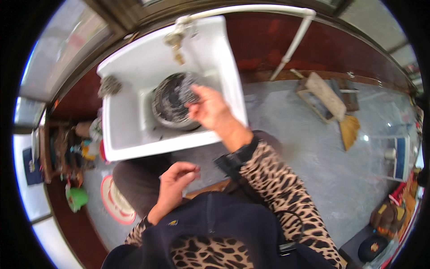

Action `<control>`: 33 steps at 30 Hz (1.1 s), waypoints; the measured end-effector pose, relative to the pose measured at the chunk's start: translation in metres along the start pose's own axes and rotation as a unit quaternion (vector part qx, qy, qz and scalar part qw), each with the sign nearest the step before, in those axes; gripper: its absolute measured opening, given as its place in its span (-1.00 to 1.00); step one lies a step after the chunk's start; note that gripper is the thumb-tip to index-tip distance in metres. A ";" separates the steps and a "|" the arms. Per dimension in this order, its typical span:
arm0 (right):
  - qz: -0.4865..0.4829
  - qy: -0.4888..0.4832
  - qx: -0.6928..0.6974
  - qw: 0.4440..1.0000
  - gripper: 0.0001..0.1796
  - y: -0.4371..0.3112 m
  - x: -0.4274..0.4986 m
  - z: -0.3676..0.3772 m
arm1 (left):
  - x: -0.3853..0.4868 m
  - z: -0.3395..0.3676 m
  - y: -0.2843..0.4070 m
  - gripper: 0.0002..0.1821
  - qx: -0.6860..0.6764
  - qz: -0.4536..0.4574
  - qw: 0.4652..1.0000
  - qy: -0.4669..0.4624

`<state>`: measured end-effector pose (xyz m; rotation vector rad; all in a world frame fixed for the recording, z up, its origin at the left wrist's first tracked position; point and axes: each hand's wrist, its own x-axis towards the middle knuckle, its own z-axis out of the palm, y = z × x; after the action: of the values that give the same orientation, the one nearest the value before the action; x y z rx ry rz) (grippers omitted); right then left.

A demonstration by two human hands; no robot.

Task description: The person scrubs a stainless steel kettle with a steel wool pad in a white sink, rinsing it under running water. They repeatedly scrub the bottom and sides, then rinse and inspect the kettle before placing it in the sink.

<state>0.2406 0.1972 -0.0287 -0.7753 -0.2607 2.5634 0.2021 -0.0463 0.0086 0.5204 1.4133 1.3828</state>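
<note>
My right hand (210,109) grips a grey scouring pad (188,90), probably steel wool, blurred at its edges. It is held over a dark round pot (168,104) with a blackened inside and pale streaks. The pot sits in a white sink (119,124), and the hand and pad hide part of its right side. Above the pot juts a brass tap (178,55); no clear water stream shows. My left hand (176,183) rests over my left thigh, loosely curled, with nothing visible in it.
A grey fibrous bundle (109,86) lies on the sink's left rim. White pipe (292,52) runs along the wall to the floor. A wooden box-like object (320,95) and yellow fan-shaped piece (349,131) lie right. At left are a red-rimmed basin (116,198) and green container (76,199).
</note>
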 end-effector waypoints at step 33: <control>-0.486 -0.024 -0.781 0.391 -0.46 0.012 -0.019 -0.001 | 0.037 0.050 -0.001 -0.51 0.395 0.286 0.850 -0.198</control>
<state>0.2508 0.1782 -0.0236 -0.5680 -2.3790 0.4937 0.2320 0.0080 0.0042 1.7798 1.4913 0.9608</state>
